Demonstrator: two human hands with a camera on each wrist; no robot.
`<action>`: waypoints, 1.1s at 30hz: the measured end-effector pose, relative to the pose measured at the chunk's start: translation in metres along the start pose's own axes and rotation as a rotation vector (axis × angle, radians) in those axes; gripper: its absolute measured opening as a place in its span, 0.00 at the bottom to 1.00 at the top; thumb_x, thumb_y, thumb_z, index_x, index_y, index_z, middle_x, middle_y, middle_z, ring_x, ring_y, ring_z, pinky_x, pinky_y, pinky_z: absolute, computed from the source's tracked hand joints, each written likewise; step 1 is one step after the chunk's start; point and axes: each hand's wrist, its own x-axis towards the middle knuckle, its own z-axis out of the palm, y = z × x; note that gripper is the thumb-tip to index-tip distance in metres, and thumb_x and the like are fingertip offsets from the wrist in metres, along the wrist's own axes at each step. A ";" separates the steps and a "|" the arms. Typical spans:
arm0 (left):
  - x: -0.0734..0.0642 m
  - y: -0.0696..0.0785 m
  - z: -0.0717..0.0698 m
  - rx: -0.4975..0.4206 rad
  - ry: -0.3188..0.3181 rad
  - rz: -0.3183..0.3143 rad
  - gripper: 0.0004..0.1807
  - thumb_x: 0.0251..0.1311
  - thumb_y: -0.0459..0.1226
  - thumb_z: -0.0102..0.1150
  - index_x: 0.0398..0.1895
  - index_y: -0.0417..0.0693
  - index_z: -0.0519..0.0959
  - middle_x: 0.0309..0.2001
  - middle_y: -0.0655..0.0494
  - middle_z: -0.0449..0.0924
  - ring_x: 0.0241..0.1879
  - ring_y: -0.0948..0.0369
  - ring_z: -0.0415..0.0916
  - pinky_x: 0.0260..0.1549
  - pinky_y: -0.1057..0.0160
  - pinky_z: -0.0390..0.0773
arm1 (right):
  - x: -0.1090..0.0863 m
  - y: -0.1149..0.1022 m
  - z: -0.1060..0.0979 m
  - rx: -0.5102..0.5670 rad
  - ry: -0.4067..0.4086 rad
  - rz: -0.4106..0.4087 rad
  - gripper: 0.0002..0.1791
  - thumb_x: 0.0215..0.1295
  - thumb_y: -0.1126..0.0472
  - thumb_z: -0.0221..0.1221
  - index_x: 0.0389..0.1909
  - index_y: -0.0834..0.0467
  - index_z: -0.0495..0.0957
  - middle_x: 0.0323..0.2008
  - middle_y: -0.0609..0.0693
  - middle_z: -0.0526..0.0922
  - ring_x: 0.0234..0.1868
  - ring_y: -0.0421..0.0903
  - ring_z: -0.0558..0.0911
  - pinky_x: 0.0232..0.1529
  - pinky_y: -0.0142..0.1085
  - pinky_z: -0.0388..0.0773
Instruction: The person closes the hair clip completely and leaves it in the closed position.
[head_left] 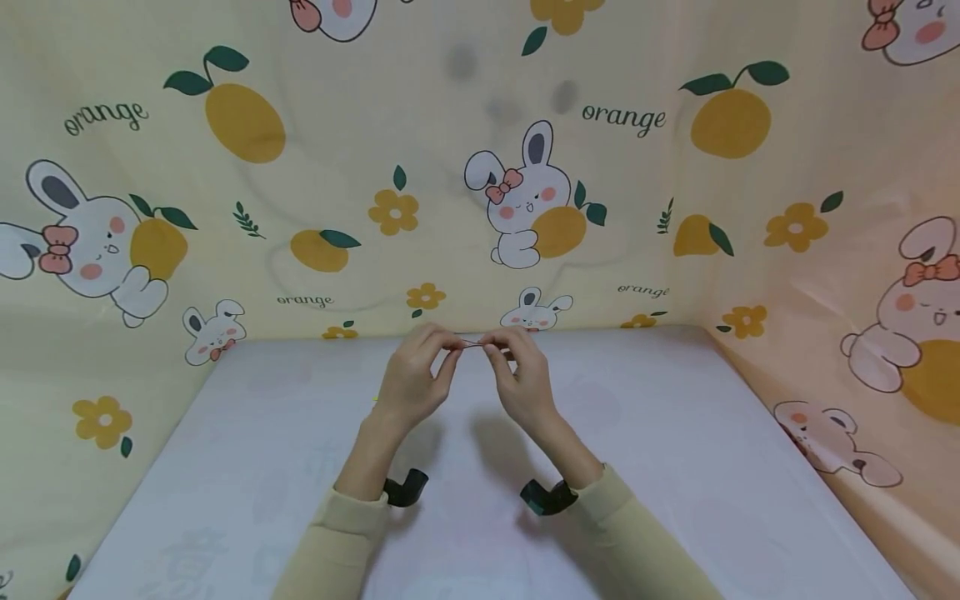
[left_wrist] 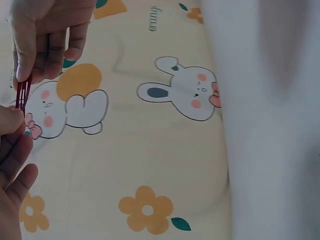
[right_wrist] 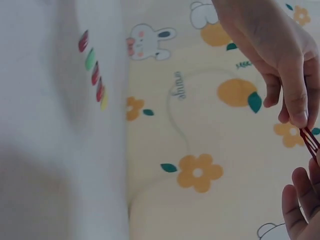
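Over the far part of the white table, both hands are raised and meet fingertip to fingertip. A thin red slotted piece, apparently a snap hair clip (left_wrist: 23, 92), spans the small gap between them. My left hand (head_left: 415, 379) pinches one end of it between thumb and fingers. The other end is pinched by my right hand (head_left: 527, 379). In the right wrist view the red strands of the clip show open slots between them, and its ends are hidden under the fingertips.
Small teardrop-shaped clips in red, green and yellow, including a green one (right_wrist: 90, 59), lie in a row on the white table (head_left: 637, 433). A yellow bit (head_left: 376, 398) shows beside the left wrist. A patterned cloth (head_left: 420, 125) hangs behind and at both sides.
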 end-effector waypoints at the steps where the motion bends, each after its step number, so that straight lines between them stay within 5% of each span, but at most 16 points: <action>1: 0.000 0.002 -0.001 -0.002 0.005 0.003 0.07 0.63 0.25 0.68 0.41 0.40 0.83 0.41 0.51 0.81 0.44 0.55 0.79 0.43 0.59 0.82 | 0.000 -0.002 0.000 0.000 0.005 -0.017 0.06 0.72 0.72 0.60 0.43 0.61 0.83 0.40 0.58 0.82 0.41 0.52 0.80 0.41 0.34 0.78; 8: -0.001 0.011 -0.004 -0.008 0.067 0.036 0.07 0.63 0.26 0.68 0.43 0.39 0.83 0.43 0.51 0.82 0.46 0.54 0.80 0.47 0.58 0.82 | -0.002 -0.010 -0.004 0.012 0.038 -0.114 0.06 0.69 0.75 0.61 0.42 0.64 0.82 0.39 0.61 0.82 0.39 0.52 0.78 0.41 0.32 0.76; 15: -0.001 0.015 -0.005 0.013 0.115 0.057 0.12 0.60 0.28 0.72 0.46 0.37 0.84 0.45 0.48 0.83 0.48 0.51 0.80 0.50 0.55 0.82 | -0.004 -0.011 -0.008 0.012 0.040 -0.122 0.08 0.68 0.78 0.61 0.42 0.64 0.82 0.40 0.57 0.82 0.40 0.49 0.78 0.42 0.30 0.75; 24: 0.000 0.018 -0.007 0.032 0.093 0.103 0.16 0.61 0.26 0.71 0.53 0.37 0.85 0.48 0.46 0.84 0.50 0.50 0.82 0.51 0.54 0.83 | -0.005 -0.009 -0.011 0.027 0.025 -0.162 0.03 0.72 0.73 0.60 0.42 0.65 0.82 0.40 0.59 0.81 0.39 0.49 0.77 0.42 0.29 0.75; 33: -0.001 0.022 -0.006 0.023 0.075 0.099 0.12 0.62 0.26 0.70 0.49 0.38 0.86 0.47 0.48 0.84 0.49 0.52 0.82 0.50 0.57 0.83 | -0.006 -0.009 -0.015 0.024 0.019 -0.181 0.03 0.72 0.72 0.61 0.42 0.65 0.82 0.41 0.60 0.81 0.39 0.48 0.77 0.40 0.28 0.75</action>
